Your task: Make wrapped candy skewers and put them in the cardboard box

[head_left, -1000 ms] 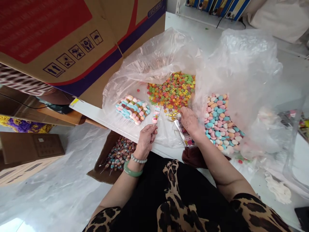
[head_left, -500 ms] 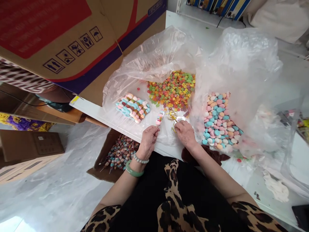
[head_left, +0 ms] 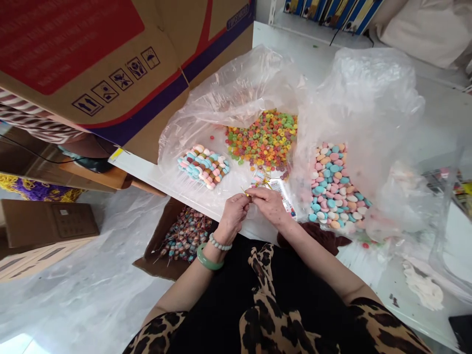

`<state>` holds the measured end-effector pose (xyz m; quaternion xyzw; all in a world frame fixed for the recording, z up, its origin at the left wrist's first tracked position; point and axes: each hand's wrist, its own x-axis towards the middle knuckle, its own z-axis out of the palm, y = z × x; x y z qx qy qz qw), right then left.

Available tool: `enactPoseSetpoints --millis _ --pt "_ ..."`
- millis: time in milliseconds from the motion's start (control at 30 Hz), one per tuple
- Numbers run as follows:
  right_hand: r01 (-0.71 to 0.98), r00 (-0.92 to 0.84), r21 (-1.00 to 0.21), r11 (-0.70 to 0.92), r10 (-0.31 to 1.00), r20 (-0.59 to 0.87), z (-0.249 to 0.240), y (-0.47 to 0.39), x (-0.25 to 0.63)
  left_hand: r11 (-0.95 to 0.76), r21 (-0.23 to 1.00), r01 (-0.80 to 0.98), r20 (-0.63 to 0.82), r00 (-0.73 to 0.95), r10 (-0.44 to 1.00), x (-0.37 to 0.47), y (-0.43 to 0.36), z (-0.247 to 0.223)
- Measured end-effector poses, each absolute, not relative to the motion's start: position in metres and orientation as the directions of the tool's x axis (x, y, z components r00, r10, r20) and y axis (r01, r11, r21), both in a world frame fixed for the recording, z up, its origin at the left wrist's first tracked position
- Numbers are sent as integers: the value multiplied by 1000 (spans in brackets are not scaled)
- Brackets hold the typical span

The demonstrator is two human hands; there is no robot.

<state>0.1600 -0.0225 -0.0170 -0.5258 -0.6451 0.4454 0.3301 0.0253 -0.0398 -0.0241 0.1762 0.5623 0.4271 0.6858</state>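
Both hands meet at the near edge of the white table, directly in front of the body. Left hand is closed in a pinch, fingertips turned toward the right. Right hand is likewise closed, thumb and forefinger pressed against those of the left. Between them sits a thin gold twist tie, one short end poking out to the left. The wrapped candy stick itself is almost wholly hidden by the fingers; only a bit of pastel at shows beyond them, so I cannot tell how much of it is held.

Judgement: the hands are held close together and low because the tie is small and needs two opposed pinches to be worked.

Surroundings:
- Small printed packets lie just beyond the right hand, within easy reach.
- Heap of multicoloured ring candies on an opened clear plastic bag, further back.
- Finished stack of pastel candy sticks, laid side by side to the left of the rings.
- Second bag to the right, open toward the person, holding pastel disc candies.
- Cardboard box below the table edge, holding more candy sticks.
- Large carton overhangs at left.
- Green bangle and bead bracelet on the left wrist.
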Motion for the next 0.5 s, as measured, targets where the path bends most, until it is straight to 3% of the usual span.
enactPoseSetpoints --millis 133,233,333,500 --pt "598 -209 -793 116 978 -14 -24 -22 153 574 719 -392 -593 85 801 27 -42 -26" --pt "598 -261 -792 124 964 -46 -28 -21 156 543 728 -418 -574 61 817 26 -43 -30" --pt "434 -275 -900 30 956 -101 -30 -22 158 535 724 -437 -580 36 814 27 -42 -36" --pt "92 -56 -961 -259 963 -265 -32 -27 153 444 764 -468 -536 -77 841 38 -44 -38"
